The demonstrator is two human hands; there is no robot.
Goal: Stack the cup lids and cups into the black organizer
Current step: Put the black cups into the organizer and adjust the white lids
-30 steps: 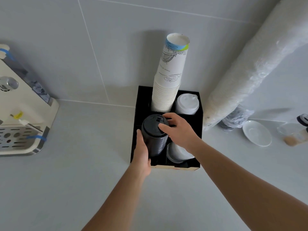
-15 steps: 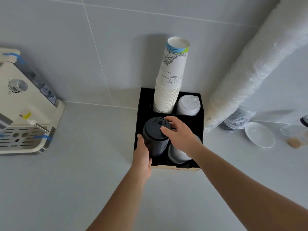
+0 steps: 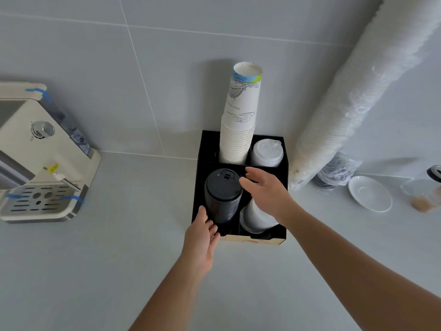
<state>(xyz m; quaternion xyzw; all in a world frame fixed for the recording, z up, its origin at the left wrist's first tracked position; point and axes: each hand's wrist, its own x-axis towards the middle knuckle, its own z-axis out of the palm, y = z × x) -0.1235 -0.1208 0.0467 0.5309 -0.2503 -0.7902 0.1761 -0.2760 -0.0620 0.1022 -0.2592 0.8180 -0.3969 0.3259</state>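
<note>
The black lid stack [image 3: 223, 195] stood in the front-left compartment of the organizer [image 3: 285, 177], its long axis near vertical and its top, with the sip tab, pointing up and leaning slightly away from the wall. It lay directly left of the right hand [image 3: 265, 193] and just behind the left hand [image 3: 201, 235]. The right hand was the nearer to the stack's top: its fingers were spread and apart, gripping nothing, with the fingertips at the rim of the top lid; contact could not be confirmed from this angle. The left hand was open at the organizer's front-left corner, thumb beside the stack's lower wall, clamped on nothing.

The paper cups [image 3: 239, 130] rose upright from the rear-left compartment, the white lids [image 3: 267, 152] filled the rear-right one, and a stack of clear lids [image 3: 254, 219] leaned in the front-right one, partly hidden by the right wrist. Any further seating of the black stack would probably call for a push down along its axis.
</note>
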